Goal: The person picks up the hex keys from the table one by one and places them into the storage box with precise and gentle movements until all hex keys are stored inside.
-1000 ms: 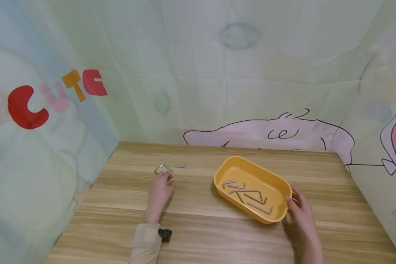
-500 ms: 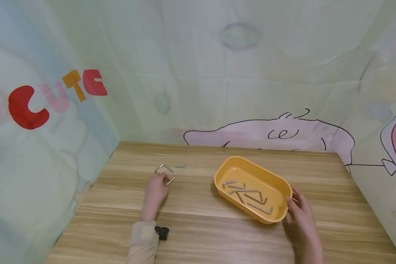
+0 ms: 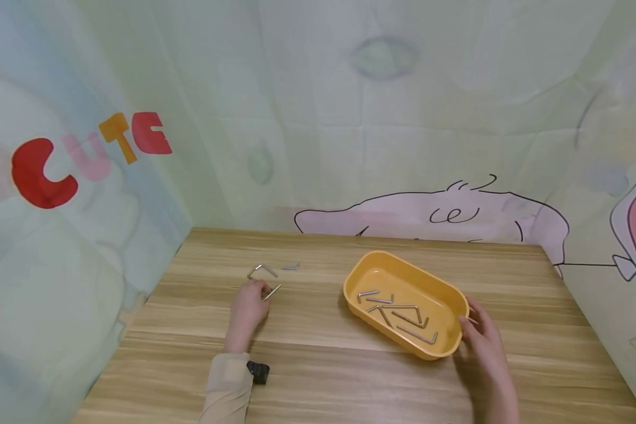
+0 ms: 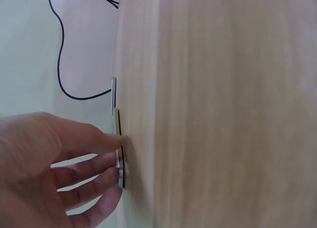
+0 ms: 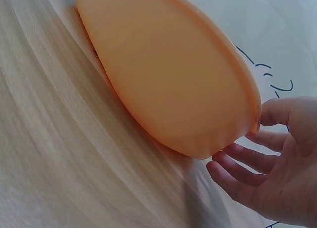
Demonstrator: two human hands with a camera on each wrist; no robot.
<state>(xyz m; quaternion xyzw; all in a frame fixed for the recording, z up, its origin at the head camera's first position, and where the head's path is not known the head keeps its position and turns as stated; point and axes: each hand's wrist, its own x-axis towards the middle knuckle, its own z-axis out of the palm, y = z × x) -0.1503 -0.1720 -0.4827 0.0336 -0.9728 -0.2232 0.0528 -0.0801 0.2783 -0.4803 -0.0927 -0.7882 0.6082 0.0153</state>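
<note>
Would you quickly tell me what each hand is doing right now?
Left hand: pinching a hex key on the table.
Right hand: open, fingers against the orange tray.

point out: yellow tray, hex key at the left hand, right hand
yellow tray [image 3: 445,288]: head view, far rim.
hex key [image 3: 273,290]: head view, shaft beside the fingertips.
right hand [image 3: 483,341]: head view, back of the hand, by the tray's end.

Left hand [image 3: 249,306] lying low centre-left, fingers curling, pinching. Right hand [image 3: 482,338] resting lower right, fingers relaxing, loosely spread.
</note>
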